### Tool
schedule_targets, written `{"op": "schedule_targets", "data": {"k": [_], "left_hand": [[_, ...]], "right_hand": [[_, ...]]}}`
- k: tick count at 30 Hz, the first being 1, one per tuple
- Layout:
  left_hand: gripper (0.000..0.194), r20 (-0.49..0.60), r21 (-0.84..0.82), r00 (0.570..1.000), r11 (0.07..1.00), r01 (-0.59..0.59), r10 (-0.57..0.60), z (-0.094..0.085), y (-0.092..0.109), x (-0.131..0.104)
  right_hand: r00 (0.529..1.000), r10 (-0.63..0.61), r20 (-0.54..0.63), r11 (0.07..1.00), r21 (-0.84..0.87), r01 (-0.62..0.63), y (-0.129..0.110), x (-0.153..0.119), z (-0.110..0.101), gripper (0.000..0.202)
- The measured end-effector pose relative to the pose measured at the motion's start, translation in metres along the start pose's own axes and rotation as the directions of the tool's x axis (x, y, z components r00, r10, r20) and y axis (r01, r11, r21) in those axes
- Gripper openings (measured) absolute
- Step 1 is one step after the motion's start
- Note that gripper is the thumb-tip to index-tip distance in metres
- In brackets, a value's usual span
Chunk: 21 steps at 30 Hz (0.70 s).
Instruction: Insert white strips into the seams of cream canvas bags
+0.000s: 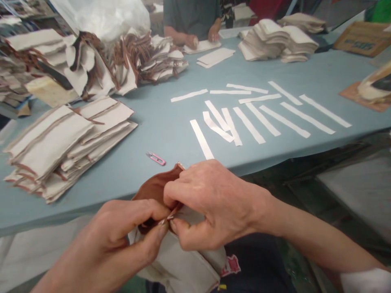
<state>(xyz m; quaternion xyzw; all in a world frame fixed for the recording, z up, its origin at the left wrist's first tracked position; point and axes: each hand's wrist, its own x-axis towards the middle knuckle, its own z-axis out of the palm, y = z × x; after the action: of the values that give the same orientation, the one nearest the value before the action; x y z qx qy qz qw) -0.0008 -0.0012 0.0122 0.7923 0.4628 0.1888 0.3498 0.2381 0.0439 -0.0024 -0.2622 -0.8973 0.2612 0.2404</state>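
Observation:
A sewn piece of off-white and brown fabric (pixel 180 264) hangs over my lap, just off the table's near edge. My left hand (pixel 122 240) is closed, pinching the brown edge between thumb and forefinger. Right beside it, my right hand (pixel 210 203) pinches the same edge, its thumb tip close to the left one. Part of the brown side shows behind the fingers, and the pinched spot is partly hidden. Pink thread snips (pixel 156 158) lie on the table just beyond my hands. Several white strips (pixel 249 125) are spread out to the right of the snips.
A blue-covered table (pixel 152 110) stretches ahead. Stacked off-white pieces (pixel 58 138) sit at the left, with a heap of brown-edged ones (pixel 122 61) behind. Across the table a person (pixel 192 24) handles flat pieces. More stacks (pixel 269 38) and a cardboard box (pixel 363 38) stand at the far right.

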Motion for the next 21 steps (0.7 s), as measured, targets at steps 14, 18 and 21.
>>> {"op": "schedule_targets", "data": {"k": [14, 18, 21], "left_hand": [[0.015, -0.117, 0.410, 0.972, 0.901, -0.141, 0.206, -0.005, 0.018, 0.006], [0.019, -0.023, 0.429, 0.944, 0.856, -0.289, 0.330, -0.008, 0.001, 0.006], [0.027, -0.016, 0.526, 0.871, 0.745, -0.410, 0.490, -0.004, -0.015, 0.007]], "right_hand": [[0.983, 0.152, 0.106, 0.967, 0.192, -0.170, 0.004, 0.006, 0.004, 0.012], [0.975, 0.208, 0.078, 0.874, 0.433, -0.222, 0.011, 0.006, 0.008, 0.008], [0.964, 0.241, 0.110, 0.743, 0.619, -0.256, 0.019, 0.005, 0.018, 0.006]]}}
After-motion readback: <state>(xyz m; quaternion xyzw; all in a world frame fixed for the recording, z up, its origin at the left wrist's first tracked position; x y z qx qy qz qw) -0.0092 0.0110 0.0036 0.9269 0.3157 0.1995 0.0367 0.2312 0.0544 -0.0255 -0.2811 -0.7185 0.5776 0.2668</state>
